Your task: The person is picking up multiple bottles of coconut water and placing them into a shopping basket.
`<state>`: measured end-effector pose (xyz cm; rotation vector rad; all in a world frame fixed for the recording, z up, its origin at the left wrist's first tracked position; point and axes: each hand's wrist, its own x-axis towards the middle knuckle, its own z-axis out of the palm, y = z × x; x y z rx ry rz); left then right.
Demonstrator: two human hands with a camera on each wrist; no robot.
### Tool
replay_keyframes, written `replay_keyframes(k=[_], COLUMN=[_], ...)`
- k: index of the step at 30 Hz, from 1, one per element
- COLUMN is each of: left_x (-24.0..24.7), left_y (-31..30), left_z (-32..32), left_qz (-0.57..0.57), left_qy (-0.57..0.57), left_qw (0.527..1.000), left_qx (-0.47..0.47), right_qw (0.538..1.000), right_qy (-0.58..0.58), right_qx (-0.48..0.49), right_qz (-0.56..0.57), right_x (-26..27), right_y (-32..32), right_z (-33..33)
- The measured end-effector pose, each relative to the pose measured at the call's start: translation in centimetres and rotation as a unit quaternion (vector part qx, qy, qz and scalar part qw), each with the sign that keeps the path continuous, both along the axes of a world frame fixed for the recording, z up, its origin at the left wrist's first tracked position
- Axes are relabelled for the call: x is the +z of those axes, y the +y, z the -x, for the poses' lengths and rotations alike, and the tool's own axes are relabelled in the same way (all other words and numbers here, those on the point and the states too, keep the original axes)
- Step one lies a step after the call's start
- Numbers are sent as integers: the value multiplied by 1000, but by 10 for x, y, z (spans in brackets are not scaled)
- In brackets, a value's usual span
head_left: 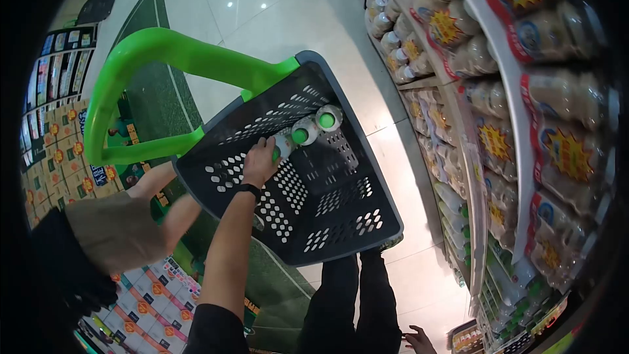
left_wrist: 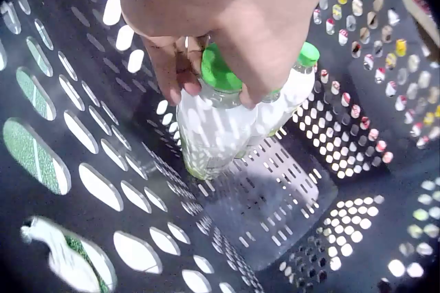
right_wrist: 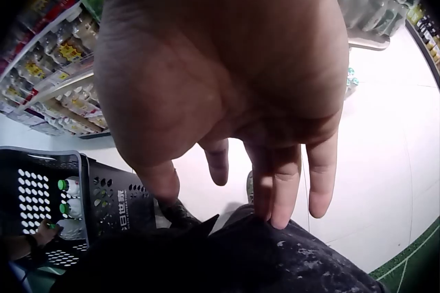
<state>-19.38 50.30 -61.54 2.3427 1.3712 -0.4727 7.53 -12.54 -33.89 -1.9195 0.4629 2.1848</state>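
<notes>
Inside the dark grey basket [head_left: 314, 223], my left hand [head_left: 259, 165] grips a bottle with a green cap near its top. In the left wrist view the fingers of my left hand [left_wrist: 220, 18] curl round the neck of that clear bottle [left_wrist: 212, 128], below the green cap. Two more green-capped bottles [head_left: 303, 132] stand in a row beside it along the basket's wall. My right hand [right_wrist: 227, 66] hangs at my side with relaxed fingers and holds nothing; in the head view it shows at the bottom edge [head_left: 418, 341].
Shelves of packed bottles [head_left: 498, 144] line the right side. A green handle [head_left: 183, 52] rises from the basket. Another person's arm [head_left: 157, 180] is at the left, by stacked cartons [head_left: 62, 137]. Pale floor tiles [head_left: 262, 0] lie beyond the basket.
</notes>
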Motion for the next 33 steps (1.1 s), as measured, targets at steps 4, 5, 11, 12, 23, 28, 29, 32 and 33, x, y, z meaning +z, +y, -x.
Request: replay_keyframes(k=[4, 5, 11, 12, 23, 28, 29, 32, 33], left_x=[-21, -28, -71, -72, -65, -40, -34, -3, 28], left_y=[6, 6, -8, -7, -18, -45, -56, -89, -98], left_z=[5, 5, 9, 9, 17, -3, -7, -19, -35], left_qz=[17, 25, -18, -16, 23, 47, 54, 186, 262], left_qy=[2, -1, 1, 1, -49, -29, -8, 109, 139], left_qw=[1000, 1000, 999, 999, 985, 977, 976, 969, 953], left_qx=[-4, -10, 26, 27, 162, 207, 210, 117, 65], right_qw=[999, 998, 992, 990, 982, 972, 973, 971, 970], right_qy=[-21, -32, -76, -88, -116, -136, -142, -151, -155], right_qx=[-50, -53, -104, -114, -144, -173, -165, -171, -169], right_qz=[-4, 13, 19, 8, -25, -88, -82, -71, -76], right_x=[1, -1, -8, -9, -23, -14, -12, -20, -20], right_y=[28, 34, 26, 24, 1, -19, -22, -59, -66], right_z=[-1, 0, 0, -1, 13, 8, 7, 8, 4])
